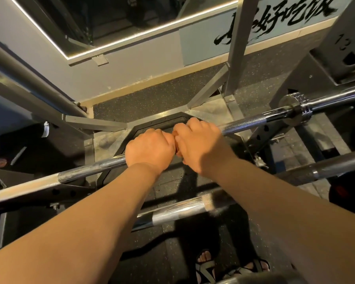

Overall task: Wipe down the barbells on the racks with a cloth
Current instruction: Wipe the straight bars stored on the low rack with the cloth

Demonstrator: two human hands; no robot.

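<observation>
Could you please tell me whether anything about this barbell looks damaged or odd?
Left of the left hand, the barbell shows dull, blotchy patches on its shaft, worn or grimy, unlike the bright knurled stretch beyond the right hand. Nothing else stands out.

barbell (252,121): chrome, lying across the rack (261,133)
left hand (150,147): curled over the bar, mid-span
right hand (201,144): curled over it, knuckles touching the left hand

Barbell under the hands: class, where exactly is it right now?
In the head view the barbell crosses mid-frame, lower left to upper right, gripped by the left hand and right hand side by side.
</observation>
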